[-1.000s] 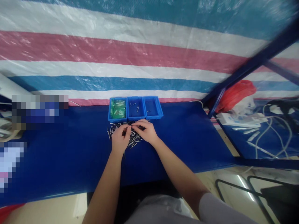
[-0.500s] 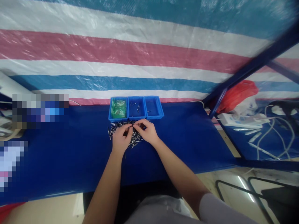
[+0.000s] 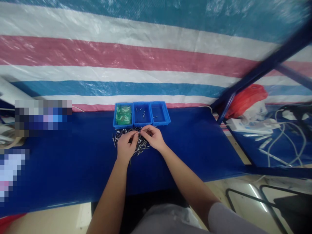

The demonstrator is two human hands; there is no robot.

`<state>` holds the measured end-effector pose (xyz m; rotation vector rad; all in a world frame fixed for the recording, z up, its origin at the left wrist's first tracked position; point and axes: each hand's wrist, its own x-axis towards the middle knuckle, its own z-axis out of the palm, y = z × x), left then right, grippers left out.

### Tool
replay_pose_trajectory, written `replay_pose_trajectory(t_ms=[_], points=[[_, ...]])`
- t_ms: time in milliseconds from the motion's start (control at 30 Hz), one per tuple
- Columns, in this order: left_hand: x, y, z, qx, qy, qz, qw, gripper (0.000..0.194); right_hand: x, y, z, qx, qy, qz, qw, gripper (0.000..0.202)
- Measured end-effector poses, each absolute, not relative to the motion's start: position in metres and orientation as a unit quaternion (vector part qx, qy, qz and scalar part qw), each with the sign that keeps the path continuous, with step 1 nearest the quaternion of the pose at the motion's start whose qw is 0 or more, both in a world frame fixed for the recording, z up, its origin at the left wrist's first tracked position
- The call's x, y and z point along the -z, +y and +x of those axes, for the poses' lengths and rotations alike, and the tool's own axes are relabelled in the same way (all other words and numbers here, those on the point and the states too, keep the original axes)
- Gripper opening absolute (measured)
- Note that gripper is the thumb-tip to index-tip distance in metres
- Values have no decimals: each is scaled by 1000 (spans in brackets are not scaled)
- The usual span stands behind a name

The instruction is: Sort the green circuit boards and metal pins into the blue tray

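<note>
Above a pile of thin dark and silvery metal pins [image 3: 140, 149] on the blue table, my left hand [image 3: 126, 144] and my right hand [image 3: 154, 138] meet fingertip to fingertip. Both are closed in a pinch. Between them is something small and thin, perhaps one of the pins, too small to make out. Just behind the pile stand three blue bins side by side. The left bin [image 3: 114, 121] holds green packets [image 3: 123, 114] with pale pieces. A few small metal pieces lie in the middle bin [image 3: 142, 122]. One thin piece is inside the right bin [image 3: 161, 123].
The blue table [image 3: 73, 162] runs beneath everything, with a striped plastic sheet [image 3: 146, 58] behind it. A blue metal frame post [image 3: 253, 74] slants at the right. Beyond it are a red bag [image 3: 248, 99], a power strip [image 3: 248, 126] and white cables [image 3: 284, 139].
My hands stay almost in place above the pile, their fingertips still together. The view has tilted very slightly, so the bins appear a little lower.
</note>
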<state>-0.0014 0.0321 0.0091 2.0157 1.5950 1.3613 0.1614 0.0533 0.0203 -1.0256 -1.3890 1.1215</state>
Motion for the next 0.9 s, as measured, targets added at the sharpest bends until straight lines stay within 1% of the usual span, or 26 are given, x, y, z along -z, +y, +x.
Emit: replay_pose_trajectory(t_ms=[300, 667, 900], points=[[-8, 30, -3, -462, 562, 671, 143, 24, -24, 51, 161, -455, -602, -445, 482, 34], [-6, 31, -4, -452, 554, 679, 162, 25, -23, 54, 161, -456, -597, -447, 485, 48], [-8, 30, -4, -450, 569, 665, 177, 23, -24, 51, 158, -432, -600, -449, 501, 29]])
